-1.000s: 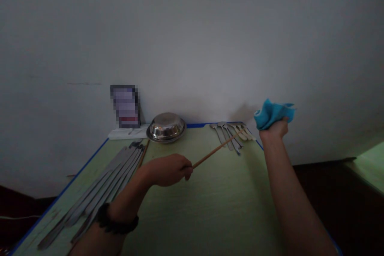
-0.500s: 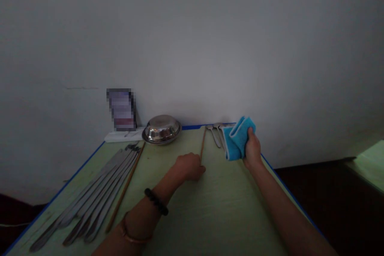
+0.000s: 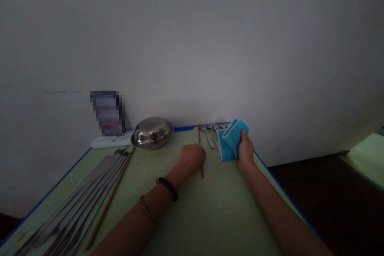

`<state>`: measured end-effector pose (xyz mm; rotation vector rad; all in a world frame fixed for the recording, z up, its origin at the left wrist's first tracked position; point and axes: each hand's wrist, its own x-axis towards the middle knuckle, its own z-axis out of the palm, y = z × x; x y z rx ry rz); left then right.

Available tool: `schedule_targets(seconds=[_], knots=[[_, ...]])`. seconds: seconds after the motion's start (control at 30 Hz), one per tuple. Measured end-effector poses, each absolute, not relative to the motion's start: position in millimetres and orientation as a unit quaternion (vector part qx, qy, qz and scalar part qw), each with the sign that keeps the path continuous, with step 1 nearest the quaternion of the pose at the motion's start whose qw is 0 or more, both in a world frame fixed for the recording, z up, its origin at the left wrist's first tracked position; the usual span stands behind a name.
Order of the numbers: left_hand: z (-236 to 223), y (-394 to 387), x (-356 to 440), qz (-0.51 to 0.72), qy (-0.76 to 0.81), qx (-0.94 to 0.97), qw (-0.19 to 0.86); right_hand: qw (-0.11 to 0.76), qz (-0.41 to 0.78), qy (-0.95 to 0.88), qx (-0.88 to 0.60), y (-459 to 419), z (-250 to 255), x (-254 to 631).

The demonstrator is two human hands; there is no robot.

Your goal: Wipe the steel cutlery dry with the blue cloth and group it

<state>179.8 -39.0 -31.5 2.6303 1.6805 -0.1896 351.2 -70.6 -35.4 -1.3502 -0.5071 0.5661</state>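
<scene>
My left hand (image 3: 191, 157), a beaded bracelet on its wrist, is closed around a thin wooden chopstick (image 3: 199, 136) over the table. One end of the stick points to the back edge and the other sticks out below my fingers. My right hand (image 3: 246, 150) grips a folded blue cloth (image 3: 230, 146) with a pale border. Beside the chopstick lie several metal spoons (image 3: 207, 135), partly hidden behind the cloth.
Several long metal utensils (image 3: 81, 196) lie fanned at the left, with another chopstick (image 3: 111, 198) alongside. A shiny metal bowl (image 3: 153, 132) sits upside down at the back. A blurred-out device (image 3: 108, 114) leans near the wall on something white (image 3: 109, 141).
My left hand has shifted farther forward along the chopstick, so its near end now shows below the fingers. The view has turned slightly right; my right hand still holds the cloth.
</scene>
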Motion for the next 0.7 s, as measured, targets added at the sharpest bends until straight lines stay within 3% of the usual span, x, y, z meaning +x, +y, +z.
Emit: schedule_targets(seconds=[0.43,0.7], knots=[[-31,-43,205,0.024,0.521,0.853,0.002,0.717,0.250,-0.225,-0.611,-74,-31,349],[-22,-48,177,0.000,0.529,0.847,0.056,0.727,0.288,-0.211,-0.586,-78,-31,324]])
